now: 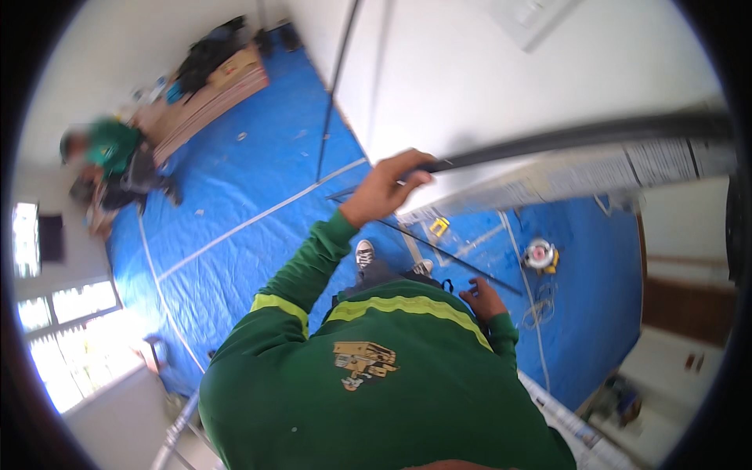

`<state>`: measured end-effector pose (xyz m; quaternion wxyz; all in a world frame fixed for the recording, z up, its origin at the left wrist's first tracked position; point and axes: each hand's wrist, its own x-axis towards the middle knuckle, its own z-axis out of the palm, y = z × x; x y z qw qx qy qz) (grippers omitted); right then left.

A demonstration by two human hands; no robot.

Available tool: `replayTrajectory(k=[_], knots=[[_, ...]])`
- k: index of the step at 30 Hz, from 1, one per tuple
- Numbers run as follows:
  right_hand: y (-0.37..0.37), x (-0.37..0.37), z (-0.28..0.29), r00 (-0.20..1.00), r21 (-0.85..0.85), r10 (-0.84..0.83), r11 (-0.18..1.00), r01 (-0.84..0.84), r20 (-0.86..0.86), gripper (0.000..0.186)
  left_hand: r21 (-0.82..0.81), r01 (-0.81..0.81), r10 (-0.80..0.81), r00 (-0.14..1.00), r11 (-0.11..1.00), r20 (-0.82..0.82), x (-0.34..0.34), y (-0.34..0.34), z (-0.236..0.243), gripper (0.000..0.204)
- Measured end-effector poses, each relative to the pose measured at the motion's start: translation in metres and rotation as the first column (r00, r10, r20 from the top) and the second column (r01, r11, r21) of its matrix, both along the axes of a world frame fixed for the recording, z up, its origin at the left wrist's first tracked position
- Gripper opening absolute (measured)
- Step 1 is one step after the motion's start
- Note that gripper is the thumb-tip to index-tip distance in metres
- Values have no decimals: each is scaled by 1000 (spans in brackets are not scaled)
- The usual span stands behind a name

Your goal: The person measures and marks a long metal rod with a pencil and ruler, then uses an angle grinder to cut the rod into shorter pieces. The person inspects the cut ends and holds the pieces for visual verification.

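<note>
My left hand (384, 188) is raised, its fingers and thumb closed round the near end of a long black strip (564, 142). The strip stretches away to the right along the white wall, just above a long ledge (580, 178) covered with printed paper. My right hand (484, 298) hangs low beside my body with loosely bent fingers apart and nothing visible in it. A thin dark bar (450, 254) lies on the blue floor sheet (235, 196) near my shoes.
A circular saw (540, 254) with a cable (539, 309) and a small yellow tool (439, 226) lie on the sheet. Another dark bar (335, 94) leans on the wall. A co-worker (117, 160) is low at the left, beside stacked boards (207, 102). Metal rails (176, 431) stand behind me.
</note>
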<state>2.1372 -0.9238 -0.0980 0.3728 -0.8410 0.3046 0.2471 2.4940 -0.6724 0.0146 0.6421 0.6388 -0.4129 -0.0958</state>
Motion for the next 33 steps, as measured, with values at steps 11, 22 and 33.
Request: replayTrajectory(k=[11, 22, 33], knots=[[-41, 15, 5, 997, -65, 62, 996, -59, 52, 59, -228, 500, -448, 860, 836, 243, -112, -18, 138, 39], [-106, -46, -79, 965, 12, 120, 992, -126, 233, 58, -118, 655, -663, 747, 746, -52, -206, -145, 125, 36], [-270, -185, 26, 841, -51, -438, 878, 476, 318, 62, -276, 555, -587, 809, 785, -41, -283, -375, 128, 34]])
